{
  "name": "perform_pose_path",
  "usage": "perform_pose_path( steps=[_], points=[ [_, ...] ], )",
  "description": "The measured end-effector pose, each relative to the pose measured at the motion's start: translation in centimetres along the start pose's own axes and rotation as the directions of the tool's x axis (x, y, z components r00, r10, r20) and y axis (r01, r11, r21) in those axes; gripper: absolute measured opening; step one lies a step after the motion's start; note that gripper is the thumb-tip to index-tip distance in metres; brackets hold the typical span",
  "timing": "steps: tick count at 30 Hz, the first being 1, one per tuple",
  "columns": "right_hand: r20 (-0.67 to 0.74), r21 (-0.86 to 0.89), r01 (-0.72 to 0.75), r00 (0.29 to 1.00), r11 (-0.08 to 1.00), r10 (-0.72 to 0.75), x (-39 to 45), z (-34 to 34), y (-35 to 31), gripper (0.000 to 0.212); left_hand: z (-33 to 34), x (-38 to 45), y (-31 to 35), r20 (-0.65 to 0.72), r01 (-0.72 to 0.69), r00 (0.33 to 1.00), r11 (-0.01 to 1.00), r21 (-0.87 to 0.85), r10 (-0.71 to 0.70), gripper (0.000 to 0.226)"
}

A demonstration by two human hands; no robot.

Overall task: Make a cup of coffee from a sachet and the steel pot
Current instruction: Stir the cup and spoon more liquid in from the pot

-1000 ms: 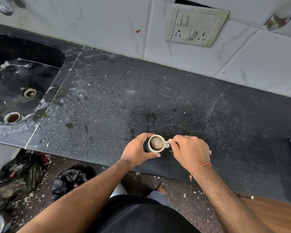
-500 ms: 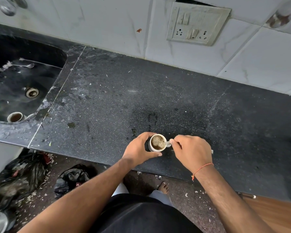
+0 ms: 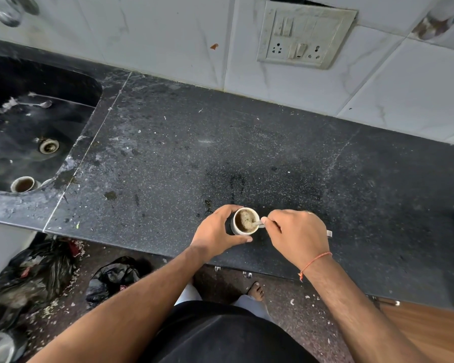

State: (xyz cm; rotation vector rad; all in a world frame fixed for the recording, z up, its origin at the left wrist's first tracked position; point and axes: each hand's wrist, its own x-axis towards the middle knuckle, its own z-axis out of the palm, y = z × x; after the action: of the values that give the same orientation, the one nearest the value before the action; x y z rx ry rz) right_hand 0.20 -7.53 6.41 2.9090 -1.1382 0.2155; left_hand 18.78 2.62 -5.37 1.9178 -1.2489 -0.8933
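Observation:
A small white cup (image 3: 243, 231) full of frothy brown coffee stands on the black speckled counter (image 3: 220, 153) near its front edge. My left hand (image 3: 215, 231) curls round the cup's left side and holds it steady. My right hand (image 3: 296, 234) pinches a steel spoon (image 3: 258, 223) whose bowl dips into the coffee at the cup's right rim; the spoon's handle end pokes out behind the hand. No sachet or steel pot shows on the counter.
A black sink (image 3: 32, 132) at the left holds a second cup (image 3: 23, 184) with dark liquid, a spoon and a green scrubber. A switch and socket plate (image 3: 304, 35) sits on the tiled wall. Black rubbish bags (image 3: 34, 271) lie on the floor below.
The spoon has shifted slightly inside the cup while both hands kept their hold. The camera has drifted a little.

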Motion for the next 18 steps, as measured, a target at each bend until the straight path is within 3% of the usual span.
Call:
perform_pose_path(
  steps=[9, 18],
  points=[
    [-0.030, -0.043, -0.040, 0.999, 0.998, 0.039, 0.5, 0.5, -0.4, 0.035, 0.1, 0.1, -0.1, 0.009, 0.002, 1.000, 1.000, -0.006, -0.002, 0.078],
    [0.009, -0.016, 0.018, 1.000, 1.000, -0.018, 0.4, 0.1, -1.0, 0.034, 0.3, 0.1, -0.3, 0.003, -0.005, 1.000, 1.000, -0.008, 0.005, 0.079]
  ],
)
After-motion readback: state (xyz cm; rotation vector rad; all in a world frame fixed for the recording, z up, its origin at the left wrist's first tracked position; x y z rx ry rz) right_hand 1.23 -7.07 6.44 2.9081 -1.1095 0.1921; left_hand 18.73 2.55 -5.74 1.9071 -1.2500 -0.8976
